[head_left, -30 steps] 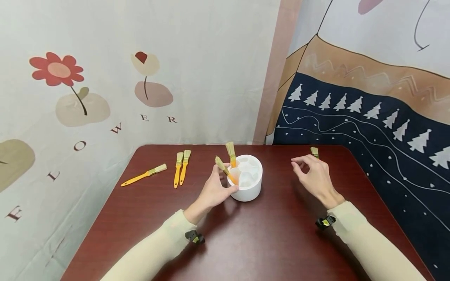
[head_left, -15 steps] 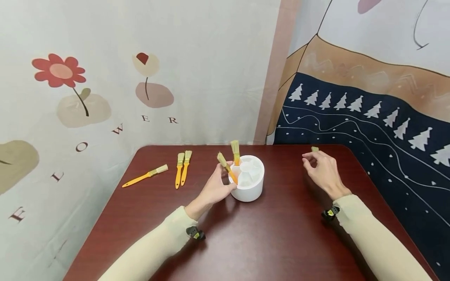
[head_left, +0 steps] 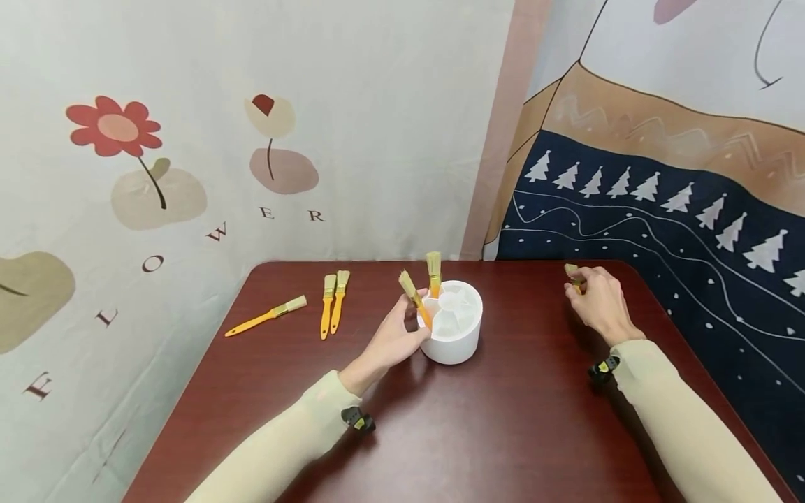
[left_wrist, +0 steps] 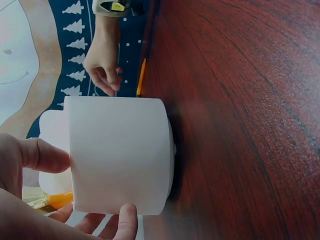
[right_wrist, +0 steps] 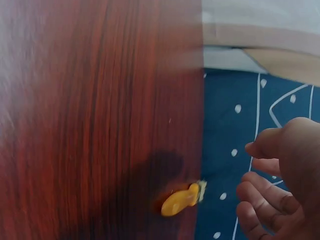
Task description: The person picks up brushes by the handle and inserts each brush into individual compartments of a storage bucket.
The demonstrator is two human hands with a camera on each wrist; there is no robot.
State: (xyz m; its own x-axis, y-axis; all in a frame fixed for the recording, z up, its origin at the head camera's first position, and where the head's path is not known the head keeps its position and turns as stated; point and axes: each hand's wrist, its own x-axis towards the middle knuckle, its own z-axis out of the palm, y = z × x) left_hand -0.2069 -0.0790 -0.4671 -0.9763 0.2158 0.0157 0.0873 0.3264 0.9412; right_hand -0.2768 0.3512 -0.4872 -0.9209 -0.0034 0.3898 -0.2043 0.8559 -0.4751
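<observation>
My left hand (head_left: 391,341) grips the near left side of a white round desk organizer (head_left: 454,349), thumb at its rim and fingers round its wall. Two paintbrushes with yellow handles stand bristles up in it: one paintbrush (head_left: 423,311) leans left beside the hand, the other paintbrush (head_left: 434,271) is farther back. At the table's far right, my right hand (head_left: 600,299) hovers over another paintbrush (head_left: 571,270), partly hiding it. In the right wrist view, the fingers are loosely bent and apart from that paintbrush's yellow handle (right_wrist: 179,202), with nothing between them.
On the left of the dark red table (head_left: 478,440) lie a slanted paintbrush (head_left: 267,316) and two paintbrushes side by side, a left one (head_left: 327,307) and a right one (head_left: 339,300). A printed cloth (head_left: 390,140) hangs behind the table's back edge.
My right hand has moved right and away from me, to the lone paintbrush at the far right. The left hand stays on the organizer; the head view has shifted slightly.
</observation>
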